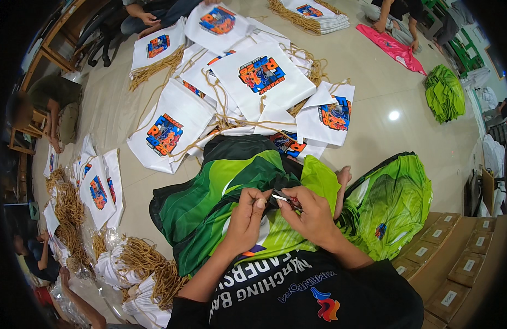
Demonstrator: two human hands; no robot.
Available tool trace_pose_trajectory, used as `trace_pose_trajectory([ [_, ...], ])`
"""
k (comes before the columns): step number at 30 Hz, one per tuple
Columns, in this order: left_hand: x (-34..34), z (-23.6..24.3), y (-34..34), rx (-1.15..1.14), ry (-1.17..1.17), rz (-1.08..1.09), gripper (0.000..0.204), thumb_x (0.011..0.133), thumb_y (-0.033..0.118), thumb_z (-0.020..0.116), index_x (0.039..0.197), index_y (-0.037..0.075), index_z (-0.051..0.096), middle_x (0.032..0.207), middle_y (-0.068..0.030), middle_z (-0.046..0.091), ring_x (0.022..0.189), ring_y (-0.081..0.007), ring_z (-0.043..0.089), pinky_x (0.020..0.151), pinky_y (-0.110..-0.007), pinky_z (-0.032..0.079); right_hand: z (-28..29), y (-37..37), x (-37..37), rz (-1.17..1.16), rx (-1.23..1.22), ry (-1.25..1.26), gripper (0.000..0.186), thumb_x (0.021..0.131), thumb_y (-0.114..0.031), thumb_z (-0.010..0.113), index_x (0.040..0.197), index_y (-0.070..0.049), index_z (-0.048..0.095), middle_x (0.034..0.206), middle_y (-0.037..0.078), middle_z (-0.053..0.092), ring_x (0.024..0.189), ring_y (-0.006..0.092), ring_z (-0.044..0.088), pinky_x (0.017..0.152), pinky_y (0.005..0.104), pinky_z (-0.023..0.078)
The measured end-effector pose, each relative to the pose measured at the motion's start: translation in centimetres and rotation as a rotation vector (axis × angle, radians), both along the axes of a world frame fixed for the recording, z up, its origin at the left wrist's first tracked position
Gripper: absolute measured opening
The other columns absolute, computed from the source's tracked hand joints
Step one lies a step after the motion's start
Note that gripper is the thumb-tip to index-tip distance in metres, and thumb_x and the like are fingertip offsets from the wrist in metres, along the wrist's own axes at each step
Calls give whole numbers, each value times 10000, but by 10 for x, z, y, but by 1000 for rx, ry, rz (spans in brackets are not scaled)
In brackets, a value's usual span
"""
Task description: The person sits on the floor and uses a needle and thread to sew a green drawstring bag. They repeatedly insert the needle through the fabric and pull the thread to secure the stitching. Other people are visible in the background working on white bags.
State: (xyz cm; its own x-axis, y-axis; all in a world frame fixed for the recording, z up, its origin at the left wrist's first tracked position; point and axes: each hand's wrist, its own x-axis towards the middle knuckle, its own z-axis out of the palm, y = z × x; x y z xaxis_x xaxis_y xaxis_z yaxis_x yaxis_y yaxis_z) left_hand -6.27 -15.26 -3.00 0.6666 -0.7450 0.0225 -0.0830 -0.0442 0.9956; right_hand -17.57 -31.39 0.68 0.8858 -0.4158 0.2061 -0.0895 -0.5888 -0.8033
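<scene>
Across my lap lies a green and black sports jersey (231, 170). My left hand (247, 215) is closed in a pinch on its dark fabric edge. My right hand (307, 213) grips small snips (281, 196) with a silver blade and a bit of red at the handle. Their tips are close to the left fingertips, at the dark cloth; whether they touch it I cannot tell. To the right, beside my leg, another lime green jersey (393, 203) lies crumpled on the floor.
White printed drawstring bags (264, 77) with tan cords lie piled ahead. More corded bags (149, 263) are heaped at the left. Brown boxes (448, 296) stand at the lower right. Folded green jerseys (444, 93) and a person with pink cloth (390, 46) are far right.
</scene>
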Motion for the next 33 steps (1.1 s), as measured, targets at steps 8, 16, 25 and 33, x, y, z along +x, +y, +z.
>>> trace_pose_trajectory([
  [8, 1, 2, 4, 69, 1, -32, 167, 1148, 194, 478, 1146, 28, 489, 1030, -209, 746, 673, -147, 580, 660, -321, 484, -3, 0, 1, 12, -48, -54, 197, 910, -51, 791, 1067, 8, 687, 945, 144, 738, 752, 281, 761, 623, 350, 600],
  [16, -1, 0, 4, 13, 70, -39, 159, 1152, 179, 461, 1156, 21, 482, 1012, -184, 720, 892, -154, 687, 758, -302, 511, -1, 2, 0, 5, -27, -51, 187, 912, -62, 790, 1052, 7, 686, 940, 141, 742, 723, 285, 757, 606, 354, 593],
  [25, -3, 9, -2, -164, 331, 31, 174, 1170, 176, 395, 1125, 28, 472, 1140, -177, 725, 1140, -181, 670, 959, -327, 507, -8, 0, -4, -79, 92, -12, 279, 922, -122, 813, 1131, 9, 682, 895, 104, 720, 707, 174, 709, 616, 293, 545],
  [33, 35, 49, 108, 371, -23, 89, 218, 1123, 200, 430, 1036, 27, 531, 784, -83, 667, 684, -140, 597, 612, -347, 464, -7, -18, 6, -175, 240, 33, 513, 883, -190, 884, 1303, 6, 666, 670, -77, 445, 603, 21, 350, 547, 209, 282],
])
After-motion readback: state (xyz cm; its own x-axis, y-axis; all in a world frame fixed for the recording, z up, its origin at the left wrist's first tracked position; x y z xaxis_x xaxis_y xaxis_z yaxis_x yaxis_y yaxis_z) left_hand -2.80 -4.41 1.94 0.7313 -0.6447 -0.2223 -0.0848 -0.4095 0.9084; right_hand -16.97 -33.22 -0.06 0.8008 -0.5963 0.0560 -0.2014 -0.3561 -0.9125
